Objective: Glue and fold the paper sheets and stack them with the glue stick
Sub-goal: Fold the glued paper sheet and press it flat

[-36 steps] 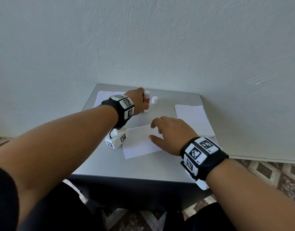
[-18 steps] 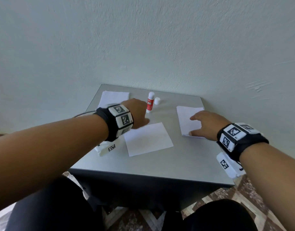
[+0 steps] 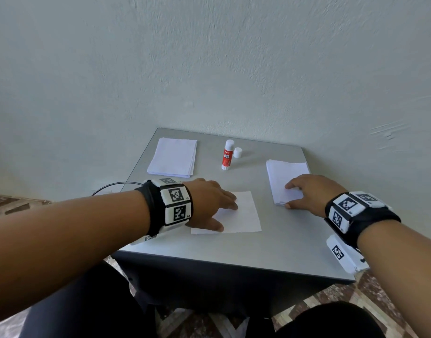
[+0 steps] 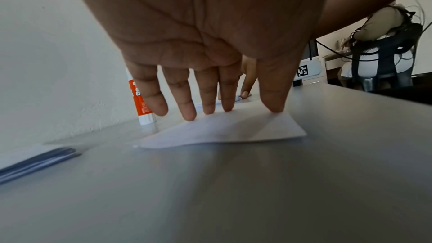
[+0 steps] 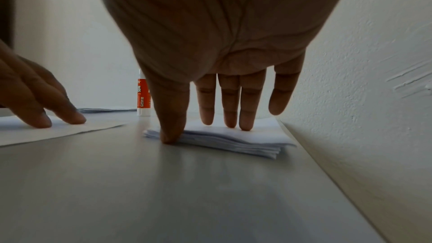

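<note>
A single white sheet (image 3: 243,215) lies in the middle of the grey table (image 3: 234,252). My left hand (image 3: 214,203) rests flat on its left part, fingers straight (image 4: 187,112). My right hand (image 3: 307,191) lies on a stack of white sheets (image 3: 286,173) at the right, fingertips on top and thumb (image 5: 170,132) at the stack's near edge (image 5: 233,145). The red and white glue stick (image 3: 227,156) stands upright and uncapped at the back, its white cap (image 3: 237,152) beside it. Another paper stack (image 3: 174,157) lies at the back left.
The table stands against a pale wall (image 3: 209,57); its right edge runs close to the wall. A black cable (image 3: 112,186) hangs off the left side. A seated person (image 4: 383,43) shows far off in the left wrist view. Patterned floor (image 3: 356,301) lies below.
My left hand let go of the glue stick and came down onto the middle sheet. My right hand moved from the middle sheet to the stack at the right.
</note>
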